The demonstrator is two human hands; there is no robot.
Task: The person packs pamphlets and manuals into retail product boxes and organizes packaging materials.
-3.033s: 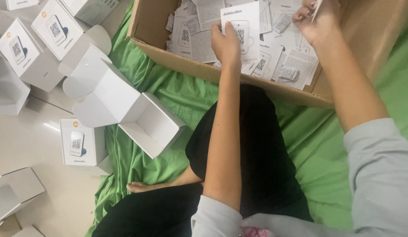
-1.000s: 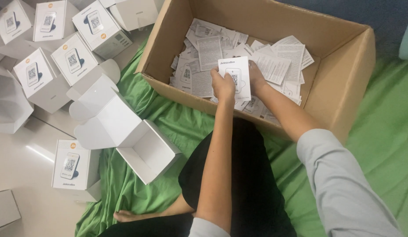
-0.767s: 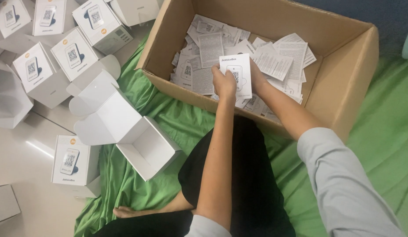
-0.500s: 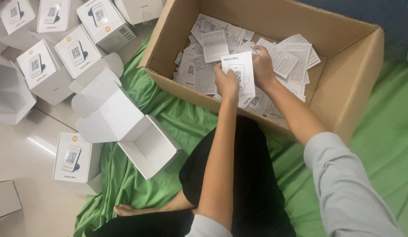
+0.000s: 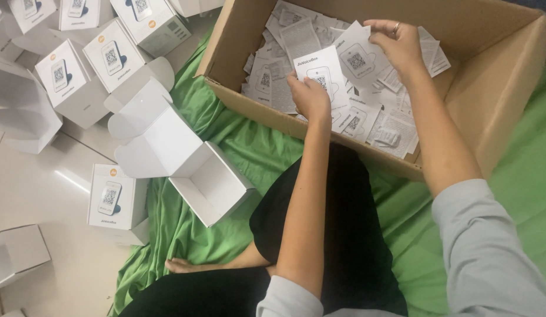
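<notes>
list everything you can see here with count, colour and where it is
cardboard box: one, brown, open, top right on the cloth
leaflets: many, white, loose inside the cardboard box
open carton: one, white, flaps open, centre left
closed cartons: several, white, on the floor at left
cloth: one, green, under the cardboard box
floor: pale tiles, left
left hand: holds a white card
right hand: fingers on a leaflet

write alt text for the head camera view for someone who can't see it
Seen from above, a seated person's left hand holds a white printed card while the right hand picks another leaflet from a cardboard box of loose leaflets. An open white carton lies on green cloth, closed cartons beside it.
</notes>
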